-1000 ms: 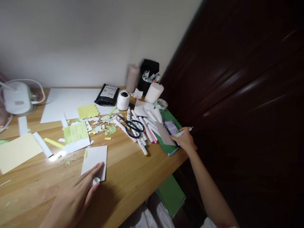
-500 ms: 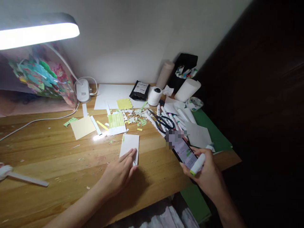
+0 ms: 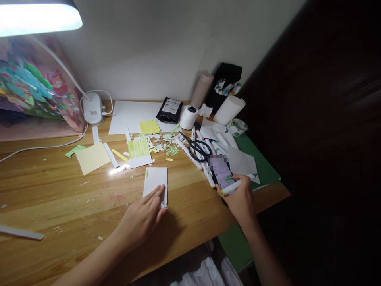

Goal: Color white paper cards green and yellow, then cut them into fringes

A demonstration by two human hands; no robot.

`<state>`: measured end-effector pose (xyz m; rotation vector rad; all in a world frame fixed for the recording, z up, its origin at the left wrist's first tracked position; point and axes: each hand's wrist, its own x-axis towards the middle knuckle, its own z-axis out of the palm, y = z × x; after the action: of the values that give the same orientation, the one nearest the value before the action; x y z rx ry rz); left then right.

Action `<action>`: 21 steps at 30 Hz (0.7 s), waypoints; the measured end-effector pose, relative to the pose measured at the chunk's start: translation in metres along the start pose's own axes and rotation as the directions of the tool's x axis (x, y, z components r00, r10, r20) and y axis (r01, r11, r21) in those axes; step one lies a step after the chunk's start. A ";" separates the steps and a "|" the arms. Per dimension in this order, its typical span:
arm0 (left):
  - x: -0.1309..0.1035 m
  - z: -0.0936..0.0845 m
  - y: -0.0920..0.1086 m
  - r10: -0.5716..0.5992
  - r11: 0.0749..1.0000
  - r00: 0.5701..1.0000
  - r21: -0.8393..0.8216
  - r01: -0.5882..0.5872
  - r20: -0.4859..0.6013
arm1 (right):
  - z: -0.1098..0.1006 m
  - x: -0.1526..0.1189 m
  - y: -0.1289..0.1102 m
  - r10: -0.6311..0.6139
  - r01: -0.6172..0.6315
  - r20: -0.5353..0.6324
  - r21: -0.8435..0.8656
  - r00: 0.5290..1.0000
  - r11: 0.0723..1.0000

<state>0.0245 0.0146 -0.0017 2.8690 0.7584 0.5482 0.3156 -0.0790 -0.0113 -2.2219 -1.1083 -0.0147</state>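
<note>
Drawn nearer the scissors (image 3: 193,142), phone (image 3: 220,174) and marker (image 3: 233,187) are clasped in the right hand (image 3: 242,198), right of center, while the left hand (image 3: 139,220), grip unclear, seemingly steadies card (image 3: 154,180), marker use requiring a freer grasp.

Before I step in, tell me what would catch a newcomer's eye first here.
Likely the glaring white lamp at the upper left, above a brightly painted picture. Next, the lit phone in the right hand near the desk's right end, with black-handled scissors lying open on scattered markers just beyond it.

Wooden desk (image 3: 89,238) with paper scraps (image 3: 171,150)
</note>
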 end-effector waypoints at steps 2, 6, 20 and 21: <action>0.000 0.000 0.000 -0.004 1.000 1.000 -0.010 0.003 -0.010 | 0.003 0.008 -0.001 0.003 -0.003 0.001 0.006 1.000 1.000; 0.000 0.001 -0.002 -0.011 0.999 1.000 -0.048 0.010 -0.021 | 0.008 0.030 -0.007 -0.021 0.021 0.005 0.020 1.000 1.000; 0.001 -0.002 -0.001 -0.012 0.999 0.999 -0.046 0.014 0.030 | 0.013 0.050 -0.029 -0.013 0.020 0.041 -0.180 0.999 0.983; 0.001 -0.001 -0.001 -0.010 0.999 0.999 -0.047 0.012 0.035 | 0.013 0.050 -0.029 -0.011 0.018 0.037 -0.182 0.999 0.983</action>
<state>0.0240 0.0158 -0.0005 2.8222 0.7452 0.5067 0.3235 -0.0238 0.0083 -2.3839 -1.1842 -0.0858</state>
